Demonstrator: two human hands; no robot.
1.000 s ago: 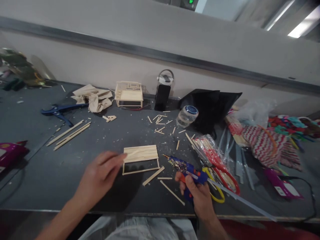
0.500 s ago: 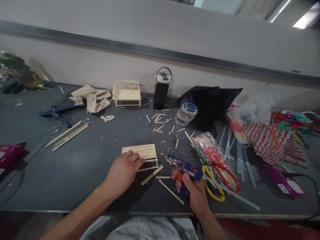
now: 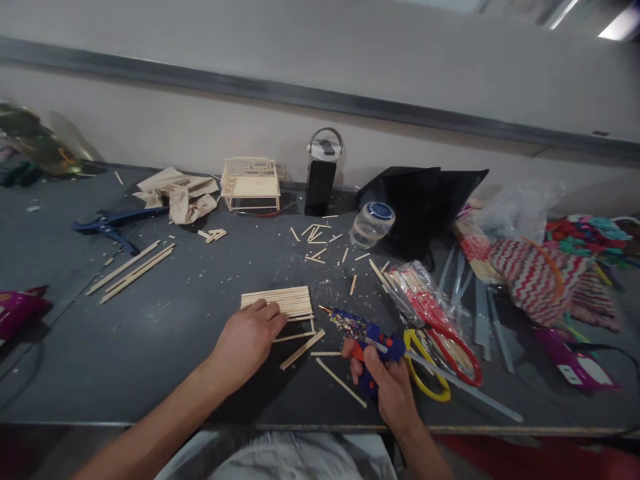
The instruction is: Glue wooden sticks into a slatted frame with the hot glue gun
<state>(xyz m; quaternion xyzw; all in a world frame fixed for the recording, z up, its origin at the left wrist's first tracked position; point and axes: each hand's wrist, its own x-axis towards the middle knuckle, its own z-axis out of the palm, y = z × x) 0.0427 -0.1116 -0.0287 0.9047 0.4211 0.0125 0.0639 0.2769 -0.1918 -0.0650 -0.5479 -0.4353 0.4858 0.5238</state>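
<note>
My left hand (image 3: 247,340) lies over the near left part of a flat panel of glued wooden sticks (image 3: 285,300) on the dark table (image 3: 150,333), fingers pressed down on it. My right hand (image 3: 387,387) grips a blue glue gun (image 3: 365,333) whose nozzle points left toward the panel's right edge, with a clear glue stick trailing out to the right. Loose wooden sticks (image 3: 303,350) lie between my two hands.
A small stick-built model (image 3: 250,185), crumpled cloth (image 3: 175,193), blue cutters (image 3: 110,223) and long sticks (image 3: 130,267) lie to the left. A black bottle (image 3: 321,180), a jar (image 3: 373,225), yellow and red scissors (image 3: 440,363) and colourful yarn (image 3: 540,273) crowd the right.
My left hand moved forward and came down onto the stick panel, covering its open frame part. The glue gun in my right hand has barely shifted.
</note>
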